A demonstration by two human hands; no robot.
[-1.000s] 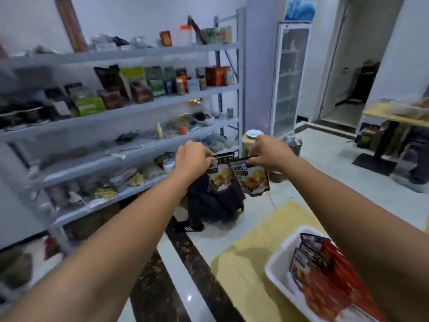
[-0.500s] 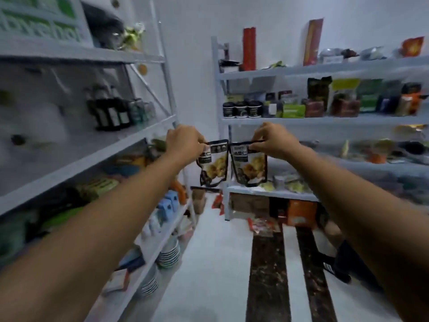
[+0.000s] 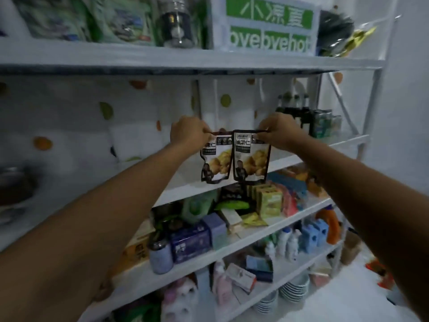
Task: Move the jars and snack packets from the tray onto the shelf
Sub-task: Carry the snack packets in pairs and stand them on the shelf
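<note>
Two glossy flat pouches are pinched by their top edges: left packet by left hand, right packet by right hand, before the white metal shelf.

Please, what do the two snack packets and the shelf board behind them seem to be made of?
The left packet and the right packet are probably glossy printed plastic film: they hang thin and flexible from their pinched top edges. The shelf board is smooth and painted white. It is likely metal, judging by its thin folded front edge, though blur leaves this open.
</note>
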